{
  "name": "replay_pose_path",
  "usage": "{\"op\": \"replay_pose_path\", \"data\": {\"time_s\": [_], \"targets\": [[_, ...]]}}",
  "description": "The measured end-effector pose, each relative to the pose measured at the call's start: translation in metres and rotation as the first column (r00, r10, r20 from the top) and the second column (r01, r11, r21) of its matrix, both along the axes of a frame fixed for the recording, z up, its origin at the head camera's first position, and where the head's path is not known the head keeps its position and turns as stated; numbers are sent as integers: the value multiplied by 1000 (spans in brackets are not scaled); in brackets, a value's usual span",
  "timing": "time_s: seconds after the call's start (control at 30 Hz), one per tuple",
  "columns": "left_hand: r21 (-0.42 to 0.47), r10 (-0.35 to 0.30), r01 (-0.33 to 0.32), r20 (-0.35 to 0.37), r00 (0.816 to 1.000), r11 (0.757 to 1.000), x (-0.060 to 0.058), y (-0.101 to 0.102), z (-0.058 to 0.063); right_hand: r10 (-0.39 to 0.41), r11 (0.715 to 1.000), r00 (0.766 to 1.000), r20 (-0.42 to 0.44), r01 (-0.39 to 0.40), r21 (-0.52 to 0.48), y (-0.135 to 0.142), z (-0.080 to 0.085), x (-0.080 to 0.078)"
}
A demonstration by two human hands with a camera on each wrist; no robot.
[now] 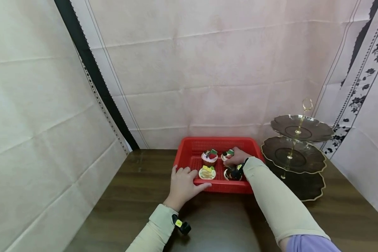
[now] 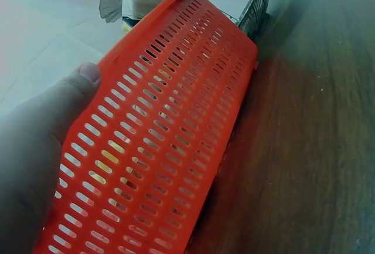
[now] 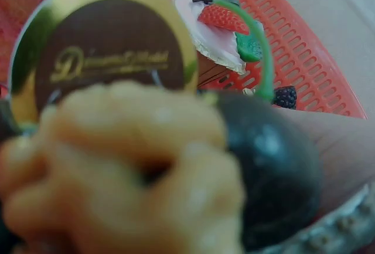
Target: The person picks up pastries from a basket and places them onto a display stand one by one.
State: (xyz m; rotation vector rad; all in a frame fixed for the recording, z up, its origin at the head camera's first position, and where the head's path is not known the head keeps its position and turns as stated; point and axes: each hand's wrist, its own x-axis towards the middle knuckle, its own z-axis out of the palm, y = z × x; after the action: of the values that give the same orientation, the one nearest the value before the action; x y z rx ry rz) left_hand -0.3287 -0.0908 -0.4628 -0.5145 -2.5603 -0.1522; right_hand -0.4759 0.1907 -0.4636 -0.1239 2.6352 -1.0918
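My left hand [image 1: 184, 185] rests at the near left corner of a red plastic basket [image 1: 208, 189]. Its fingers are spread, with the thumb along the front rim. Inside the basket, my right hand [image 1: 237, 156] grips a small cupcake [image 1: 228, 154] at the far right. That cupcake has a green and red topping, and fingers cover part of it. Beside it stands a pink-frosted cupcake [image 1: 209, 157]. Nearer are a yellow-topped cake [image 1: 207, 172] and a dark-topped cake [image 1: 232, 174]. The right wrist view shows nut-like pieces [image 3: 135, 166], a dark cherry [image 3: 269, 166] and a round gold-edged tag [image 3: 105, 48] up close.
Right of the basket stands a three-tier dark cake stand [image 1: 293, 154] with gold scalloped edges and a ring handle. Both sit on a brown wooden table [image 1: 138, 196]. Pale cloth [image 1: 220, 70] hangs behind and at the sides.
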Motion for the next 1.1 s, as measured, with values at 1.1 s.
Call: {"op": "replay_pose_path", "data": {"time_s": [1.1], "targets": [[-16,-10,9,-94,995,1000,-4,-2,-7,-109,986,969,-221,133,101,14,40,20]]}}
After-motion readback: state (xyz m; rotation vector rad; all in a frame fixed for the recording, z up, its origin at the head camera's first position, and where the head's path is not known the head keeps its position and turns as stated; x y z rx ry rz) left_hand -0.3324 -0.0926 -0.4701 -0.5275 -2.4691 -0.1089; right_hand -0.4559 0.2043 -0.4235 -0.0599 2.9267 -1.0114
